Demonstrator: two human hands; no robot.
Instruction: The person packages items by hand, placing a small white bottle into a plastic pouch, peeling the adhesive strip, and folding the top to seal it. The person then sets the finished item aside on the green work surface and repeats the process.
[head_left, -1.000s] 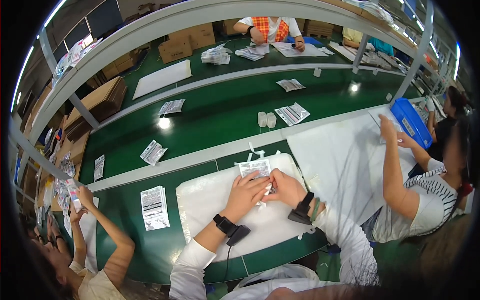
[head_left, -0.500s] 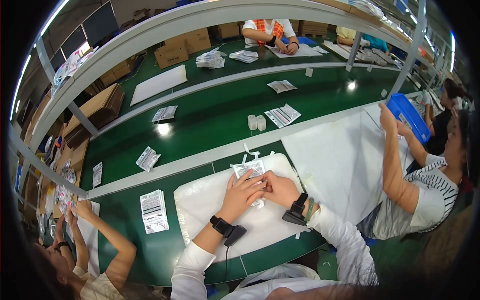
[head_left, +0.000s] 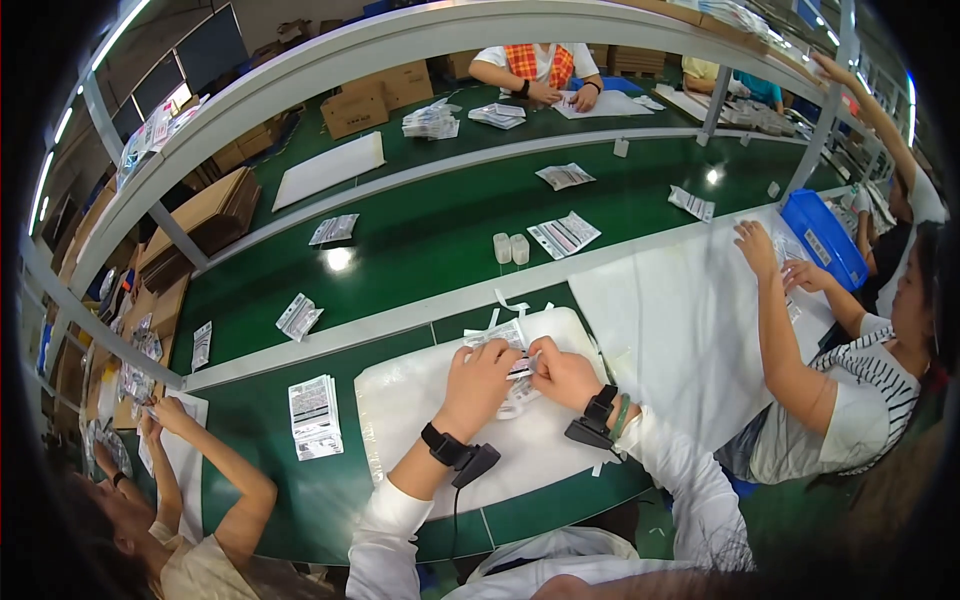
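Note:
Both of my hands are over a white padded mat [head_left: 420, 400] on the green bench. A small printed plastic packet [head_left: 508, 331] shows behind and between them, partly covered by my fingers. My left hand [head_left: 480, 385] is closed on the packet, its fingers curled over the near part. Close on the other side, my right hand [head_left: 565, 376] is also closed, thumb and forefinger pinching at the packet's edge. Some white, crumpled part hangs below the fingers; its shape is unclear. White paper strips [head_left: 512, 303] lie just beyond the packet.
A stack of printed packets [head_left: 315, 415] lies left of the mat. Beyond the grey rail [head_left: 400, 325], several packets and two small white containers [head_left: 511, 248] sit on a green surface. Co-workers sit left, right and across; a blue bin [head_left: 823, 240] stands at right.
My left fingers, stretched across the packet before, are now curled, and my hands have parted slightly. At right, the co-worker's hands have come down from the blue bin; another packet appears beyond the rail.

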